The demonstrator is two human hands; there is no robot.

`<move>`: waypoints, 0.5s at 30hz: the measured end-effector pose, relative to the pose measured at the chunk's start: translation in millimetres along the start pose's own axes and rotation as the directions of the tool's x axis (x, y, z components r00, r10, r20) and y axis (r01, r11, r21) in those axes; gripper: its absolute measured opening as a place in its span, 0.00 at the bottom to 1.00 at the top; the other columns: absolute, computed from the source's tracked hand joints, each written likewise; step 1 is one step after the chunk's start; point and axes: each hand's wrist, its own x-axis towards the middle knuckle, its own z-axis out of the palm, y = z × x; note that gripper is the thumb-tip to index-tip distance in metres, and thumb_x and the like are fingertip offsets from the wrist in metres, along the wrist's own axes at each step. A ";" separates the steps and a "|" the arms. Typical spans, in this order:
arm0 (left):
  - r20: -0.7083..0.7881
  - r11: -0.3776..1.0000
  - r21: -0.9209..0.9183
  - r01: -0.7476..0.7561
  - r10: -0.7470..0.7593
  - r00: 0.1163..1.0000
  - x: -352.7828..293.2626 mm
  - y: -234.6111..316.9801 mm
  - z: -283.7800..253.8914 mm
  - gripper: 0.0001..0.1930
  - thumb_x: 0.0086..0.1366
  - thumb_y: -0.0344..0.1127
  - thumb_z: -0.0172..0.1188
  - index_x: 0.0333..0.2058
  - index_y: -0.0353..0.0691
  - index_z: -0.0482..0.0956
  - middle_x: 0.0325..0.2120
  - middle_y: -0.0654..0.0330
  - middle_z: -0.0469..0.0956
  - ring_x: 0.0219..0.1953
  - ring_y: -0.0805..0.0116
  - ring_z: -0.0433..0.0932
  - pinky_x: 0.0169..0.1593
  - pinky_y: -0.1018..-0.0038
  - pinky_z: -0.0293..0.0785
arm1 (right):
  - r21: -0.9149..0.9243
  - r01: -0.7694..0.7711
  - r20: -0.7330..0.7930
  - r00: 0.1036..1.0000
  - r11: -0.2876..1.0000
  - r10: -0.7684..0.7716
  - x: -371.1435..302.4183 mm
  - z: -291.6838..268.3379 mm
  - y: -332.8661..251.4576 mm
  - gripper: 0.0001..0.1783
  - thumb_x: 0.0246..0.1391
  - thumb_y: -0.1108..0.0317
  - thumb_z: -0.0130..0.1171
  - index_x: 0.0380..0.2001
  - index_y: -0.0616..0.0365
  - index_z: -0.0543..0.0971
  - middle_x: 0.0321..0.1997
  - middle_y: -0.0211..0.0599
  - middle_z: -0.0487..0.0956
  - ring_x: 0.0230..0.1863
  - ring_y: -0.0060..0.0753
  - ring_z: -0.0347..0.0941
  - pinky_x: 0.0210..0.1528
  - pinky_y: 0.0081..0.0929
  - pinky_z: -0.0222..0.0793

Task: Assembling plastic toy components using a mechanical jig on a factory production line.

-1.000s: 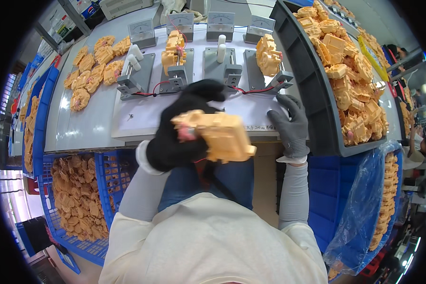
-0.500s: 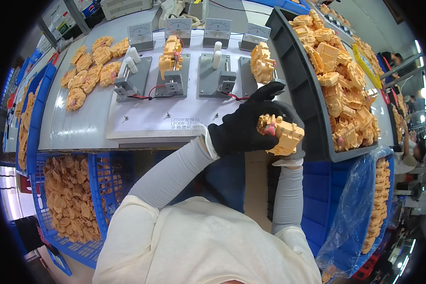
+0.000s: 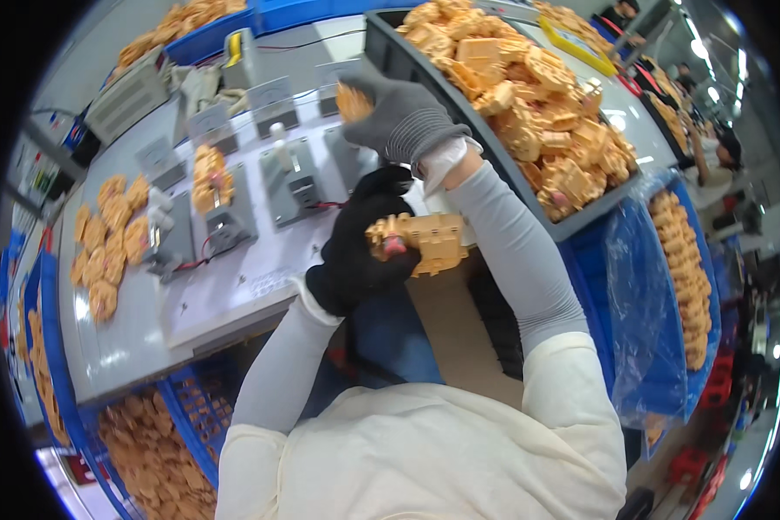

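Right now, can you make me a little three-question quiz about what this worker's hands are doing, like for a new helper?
1. True or false: the left hand, in a black glove, holds an orange part.
2. What colour is the glove on the right hand?
A. blue
B. grey
C. red
3. Fill in: the grey tray on the person's right is heaped with ____ parts.

Key
1. True. The black glove grips the orange part in front of the person's chest.
2. B. The grey-gloved hand is raised over the table, with a small orange piece at its fingertips.
3. Orange.
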 end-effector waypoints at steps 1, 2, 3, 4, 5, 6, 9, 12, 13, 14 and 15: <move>0.010 0.999 -0.016 0.031 -0.030 0.999 -1.1 0.6 0.5 0.21 0.41 0.34 0.65 0.35 0.35 0.72 0.47 0.44 0.67 0.52 0.50 0.67 0.54 0.63 0.61 | 0.122 0.114 -0.277 0.958 0.986 -0.076 -3.8 -10.5 3.0 0.32 0.39 0.58 0.61 0.52 0.50 0.71 0.40 0.50 0.77 0.40 0.40 0.76 0.45 0.30 0.70; 0.023 1.000 -0.011 0.008 -0.008 1.000 -0.6 1.1 0.1 0.22 0.41 0.33 0.66 0.38 0.36 0.71 0.48 0.45 0.67 0.53 0.51 0.66 0.55 0.63 0.61 | 0.295 0.203 -0.371 0.925 0.934 -0.084 -7.7 -26.7 9.0 0.29 0.40 0.59 0.60 0.50 0.52 0.73 0.39 0.46 0.78 0.38 0.34 0.76 0.43 0.26 0.71; 0.023 1.000 0.003 0.014 -0.014 1.000 -2.6 1.0 -2.6 0.22 0.41 0.33 0.66 0.38 0.36 0.71 0.49 0.45 0.66 0.54 0.52 0.65 0.55 0.63 0.60 | 0.259 0.074 -0.434 0.900 0.963 0.048 -22.6 -54.6 -6.4 0.28 0.42 0.58 0.60 0.50 0.52 0.73 0.39 0.42 0.79 0.38 0.28 0.76 0.43 0.23 0.70; 0.030 1.000 0.011 0.010 -0.010 0.999 -1.3 1.4 -2.3 0.22 0.41 0.33 0.66 0.38 0.37 0.71 0.50 0.45 0.65 0.54 0.52 0.65 0.56 0.63 0.60 | 0.236 0.067 -0.531 0.845 0.969 0.071 -26.9 -72.7 7.5 0.25 0.40 0.59 0.58 0.46 0.51 0.73 0.33 0.50 0.79 0.38 0.48 0.76 0.42 0.37 0.70; 0.042 0.998 -0.029 0.049 -0.047 0.998 -1.1 3.0 -3.1 0.22 0.41 0.31 0.66 0.38 0.38 0.71 0.51 0.46 0.64 0.55 0.53 0.64 0.56 0.63 0.60 | 0.404 0.157 -0.621 0.770 0.901 0.144 -34.8 -91.1 8.8 0.27 0.46 0.73 0.56 0.52 0.66 0.68 0.42 0.38 0.76 0.38 0.21 0.71 0.40 0.17 0.68; 0.033 0.998 -0.004 0.064 -0.064 0.997 -2.7 1.2 -3.0 0.22 0.41 0.30 0.66 0.39 0.39 0.71 0.53 0.45 0.63 0.56 0.53 0.64 0.56 0.63 0.60 | 0.317 0.169 -0.690 0.716 0.933 0.105 -38.3 -108.9 32.9 0.30 0.46 0.72 0.57 0.54 0.65 0.65 0.44 0.39 0.76 0.41 0.22 0.71 0.42 0.17 0.68; -0.007 0.994 0.030 0.101 -0.101 0.995 -8.4 11.6 -1.5 0.23 0.40 0.29 0.65 0.39 0.38 0.71 0.53 0.45 0.63 0.55 0.53 0.64 0.56 0.64 0.60 | -0.009 -0.350 -0.789 0.577 0.937 0.209 -41.3 -153.7 132.0 0.33 0.39 0.52 0.63 0.52 0.47 0.71 0.44 0.44 0.78 0.44 0.37 0.75 0.46 0.28 0.68; -0.078 0.966 0.107 0.235 -0.227 0.971 -18.4 30.3 5.9 0.20 0.42 0.28 0.64 0.38 0.36 0.71 0.48 0.49 0.68 0.51 0.58 0.69 0.52 0.67 0.64 | -0.075 -0.676 -0.777 0.500 0.733 0.382 -68.5 -186.9 228.8 0.36 0.39 0.54 0.59 0.55 0.47 0.67 0.45 0.53 0.75 0.47 0.49 0.73 0.49 0.35 0.66; -0.100 0.943 -0.010 0.332 -0.332 0.938 -26.1 40.5 1.2 0.20 0.44 0.29 0.64 0.39 0.36 0.71 0.45 0.52 0.69 0.48 0.63 0.69 0.50 0.70 0.65 | -0.120 -0.722 -0.694 0.551 0.681 0.462 -59.4 -171.7 235.0 0.36 0.41 0.53 0.52 0.57 0.47 0.64 0.45 0.53 0.75 0.46 0.54 0.72 0.49 0.39 0.66; -0.073 0.902 -0.162 0.400 -0.415 0.907 -24.5 49.9 2.3 0.20 0.46 0.29 0.63 0.40 0.36 0.71 0.42 0.55 0.70 0.45 0.67 0.70 0.49 0.73 0.66 | -0.230 -0.773 -0.591 0.594 0.591 0.546 -66.8 -175.4 247.2 0.35 0.47 0.48 0.48 0.59 0.48 0.61 0.52 0.52 0.72 0.53 0.52 0.68 0.56 0.37 0.60; -0.073 0.904 -0.166 0.394 -0.410 0.909 -20.3 59.3 0.9 0.20 0.46 0.29 0.63 0.40 0.36 0.71 0.42 0.55 0.70 0.45 0.67 0.70 0.49 0.73 0.66 | -0.253 -0.766 -0.498 0.626 0.591 0.600 -71.6 -179.5 259.8 0.35 0.50 0.45 0.43 0.60 0.47 0.60 0.55 0.50 0.69 0.56 0.51 0.65 0.60 0.36 0.56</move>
